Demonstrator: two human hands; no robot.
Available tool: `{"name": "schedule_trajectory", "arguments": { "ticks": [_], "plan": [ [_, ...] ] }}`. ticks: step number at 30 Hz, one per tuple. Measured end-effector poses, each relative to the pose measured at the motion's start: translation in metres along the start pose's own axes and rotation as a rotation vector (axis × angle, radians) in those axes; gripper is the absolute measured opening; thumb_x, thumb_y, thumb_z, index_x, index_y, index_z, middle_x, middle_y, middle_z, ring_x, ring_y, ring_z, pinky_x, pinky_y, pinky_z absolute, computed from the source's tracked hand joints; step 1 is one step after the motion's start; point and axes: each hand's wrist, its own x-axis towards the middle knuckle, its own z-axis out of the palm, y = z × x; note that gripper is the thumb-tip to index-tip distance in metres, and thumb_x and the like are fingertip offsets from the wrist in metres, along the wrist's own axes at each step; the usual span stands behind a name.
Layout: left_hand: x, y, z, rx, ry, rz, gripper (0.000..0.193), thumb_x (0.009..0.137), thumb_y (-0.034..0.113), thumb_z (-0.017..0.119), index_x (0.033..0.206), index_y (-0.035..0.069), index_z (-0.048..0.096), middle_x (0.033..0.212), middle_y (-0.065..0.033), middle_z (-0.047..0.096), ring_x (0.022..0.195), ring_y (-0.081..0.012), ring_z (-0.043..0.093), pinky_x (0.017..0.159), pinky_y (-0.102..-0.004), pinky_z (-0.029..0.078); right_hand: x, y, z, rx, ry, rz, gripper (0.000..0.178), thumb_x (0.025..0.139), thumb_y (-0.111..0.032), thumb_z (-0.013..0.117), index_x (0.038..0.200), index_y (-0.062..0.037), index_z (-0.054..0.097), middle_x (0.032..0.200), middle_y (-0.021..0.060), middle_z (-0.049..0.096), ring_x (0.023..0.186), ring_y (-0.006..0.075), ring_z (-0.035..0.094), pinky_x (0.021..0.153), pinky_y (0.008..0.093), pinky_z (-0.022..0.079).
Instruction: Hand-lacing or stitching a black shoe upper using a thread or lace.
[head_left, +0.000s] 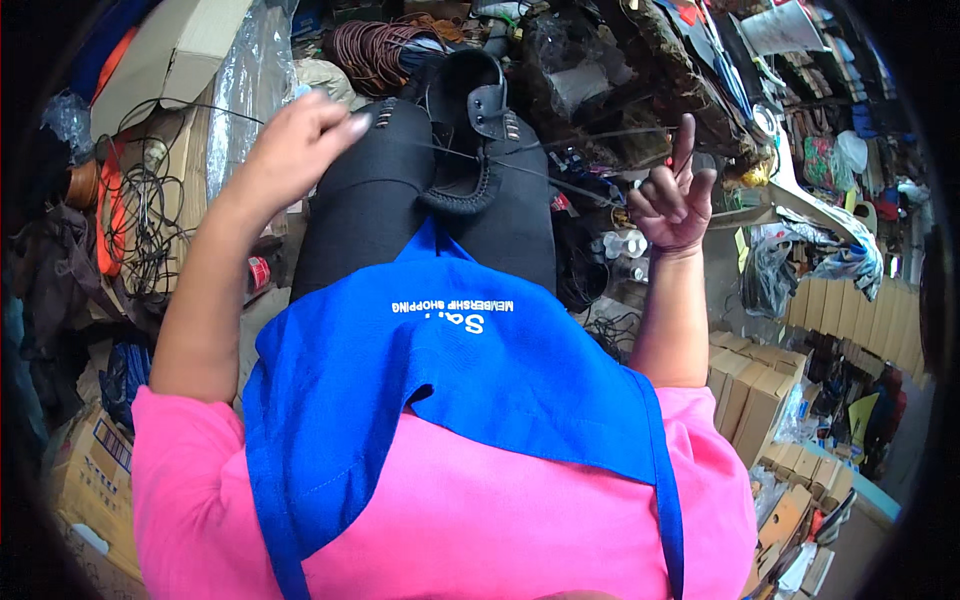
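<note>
Between my knees sits a black leather shoe (pixel 487 105), its flap with metal eyelets upright and its curved near edge (pixel 458 200) thickly stitched. Dark thread (pixel 450 150) runs out from it to both sides, pulled fairly straight. On the left, my left hand (pixel 305 145) is raised with fingers closed on the thread, its tail trailing off further left. My right hand (pixel 672 200) is up on the right, palm showing, index finger stretched out and the others curled; strands of thread reach it. Both hands are well apart from the shoe.
A coil of brown cord (pixel 375 50) lies beyond my knees. Left are a cardboard box (pixel 170 60) and tangled black cord (pixel 150 205). Clear plastic cups (pixel 625 243) stand near my right forearm. Cardboard boxes (pixel 750 395) are stacked at the right, near a plastic bag (pixel 770 265).
</note>
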Motion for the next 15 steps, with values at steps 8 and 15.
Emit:
{"name": "schedule_trajectory", "arguments": {
  "ticks": [8,15],
  "plan": [
    [0.034,0.065,0.039,-1.894,0.076,-0.067,0.037,0.098,0.029,0.041,0.064,0.014,0.043,0.062,0.0008,0.041,0.057,-0.0155,0.044,0.07,-0.0316,0.042,0.014,0.054,-0.001,-1.814,0.327,0.609,0.035,0.09,-0.037,0.054,0.094,-0.0045,0.067,0.077,0.0141,0.066,0.075,0.0354,0.063,0.068,0.0426,0.047],
    [0.038,-0.004,0.039,-1.762,0.078,-0.146,0.041,0.099,0.03,0.04,0.061,0.016,0.034,0.055,0.0017,0.033,0.049,-0.012,0.032,0.061,-0.0295,0.038,-0.038,0.081,-0.053,-2.009,0.321,0.383,0.038,0.091,-0.041,0.052,0.08,-0.0057,0.062,0.067,0.0133,0.061,0.065,0.0358,0.06,0.061,0.0445,0.046]
  ]
}}
